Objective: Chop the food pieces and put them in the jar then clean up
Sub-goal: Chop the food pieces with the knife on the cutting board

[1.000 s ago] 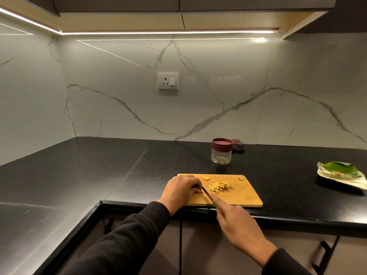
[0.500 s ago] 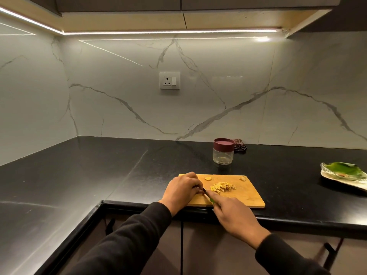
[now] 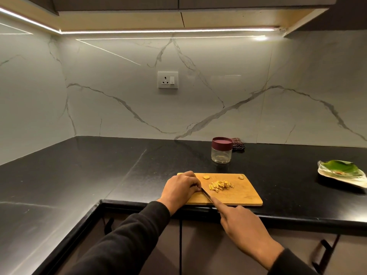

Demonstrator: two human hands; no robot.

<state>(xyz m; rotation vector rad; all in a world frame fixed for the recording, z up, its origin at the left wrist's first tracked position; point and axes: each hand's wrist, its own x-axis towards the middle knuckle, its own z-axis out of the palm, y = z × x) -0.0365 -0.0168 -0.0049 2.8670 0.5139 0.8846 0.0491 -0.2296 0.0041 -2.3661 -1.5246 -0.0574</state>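
1. Our left hand point(image 3: 181, 188) rests curled on the cutting board point(image 3: 238, 197), fingertips pinching something small we cannot make out.
2. Our right hand point(image 3: 241, 225) grips the knife point(image 3: 206, 194), forefinger along its spine.
3. We see chopped food pieces point(image 3: 220, 185) piled mid-board.
4. Beyond stands the lidded jar point(image 3: 221, 150) on the counter point(image 3: 99, 165).
5. Far right sits a plate point(image 3: 343, 175).

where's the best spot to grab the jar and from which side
Take the jar round its clear lower body, coming from the front-right. It stands upright with its maroon lid on; the folded cloth sits close behind and the cutting board lies in front. A grip on the lid alone might lift only the lid.
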